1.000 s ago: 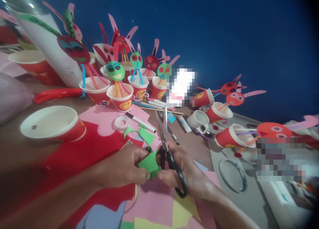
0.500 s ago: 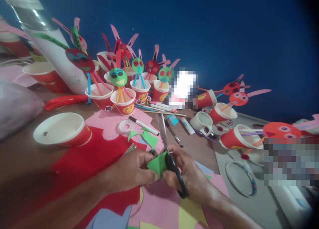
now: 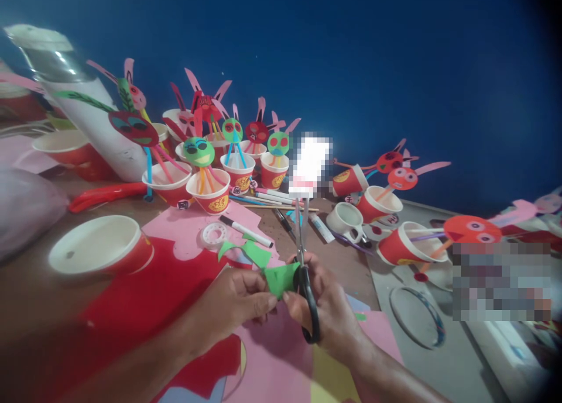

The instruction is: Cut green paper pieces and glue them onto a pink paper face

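My left hand (image 3: 246, 298) pinches a small piece of green paper (image 3: 281, 278) between thumb and fingers. Close on its right, my right hand (image 3: 322, 300) is wrapped round the black handles of a pair of scissors (image 3: 311, 309). The metal blades point up and away from me, slightly apart, with the green paper just left of them. My right thumb is at the paper's lower right edge. A curved green paper scrap (image 3: 257, 254) lies just beyond my left hand. Under my hands are pink paper (image 3: 274, 350) and red paper (image 3: 144, 292).
Red paper cups (image 3: 218, 200) with paper faces on coloured sticks line the back. A tipped cup (image 3: 103, 245) lies left, a tape roll (image 3: 215, 234) and black-capped marker (image 3: 246, 231) in the middle. To the right are a mug (image 3: 345, 220) and a hoop (image 3: 417, 317).
The scissor blades now stand more upright and spread apart. In my fingers, the green paper has turned and shows a flatter upper edge. The whole view has shifted slightly.
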The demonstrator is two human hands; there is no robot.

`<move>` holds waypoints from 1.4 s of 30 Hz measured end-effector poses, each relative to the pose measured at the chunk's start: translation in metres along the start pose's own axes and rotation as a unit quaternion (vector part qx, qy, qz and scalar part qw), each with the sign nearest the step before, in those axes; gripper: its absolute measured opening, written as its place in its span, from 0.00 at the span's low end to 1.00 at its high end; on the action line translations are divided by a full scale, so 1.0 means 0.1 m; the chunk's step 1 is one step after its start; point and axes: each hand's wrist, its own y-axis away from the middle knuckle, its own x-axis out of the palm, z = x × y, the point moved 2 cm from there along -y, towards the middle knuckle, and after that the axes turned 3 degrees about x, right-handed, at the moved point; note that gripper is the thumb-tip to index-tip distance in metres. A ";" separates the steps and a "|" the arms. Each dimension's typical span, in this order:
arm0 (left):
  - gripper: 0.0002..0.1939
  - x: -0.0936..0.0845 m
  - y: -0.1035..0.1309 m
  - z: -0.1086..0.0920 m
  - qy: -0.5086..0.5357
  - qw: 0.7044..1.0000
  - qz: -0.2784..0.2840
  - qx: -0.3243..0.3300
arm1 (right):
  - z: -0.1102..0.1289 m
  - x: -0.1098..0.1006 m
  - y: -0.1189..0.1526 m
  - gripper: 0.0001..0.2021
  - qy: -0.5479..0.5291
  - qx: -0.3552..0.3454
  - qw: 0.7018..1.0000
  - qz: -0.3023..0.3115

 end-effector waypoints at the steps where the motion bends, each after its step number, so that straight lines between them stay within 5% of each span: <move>1: 0.11 0.00 0.00 0.00 -0.001 1.000 -0.006 0.002 | -0.01 0.00 0.00 0.18 0.007 -0.004 1.000 -0.004; 42: 0.08 -0.01 -0.03 0.07 0.018 0.999 -0.016 0.037 | -0.15 -0.03 0.01 0.20 0.059 0.036 0.998 -0.004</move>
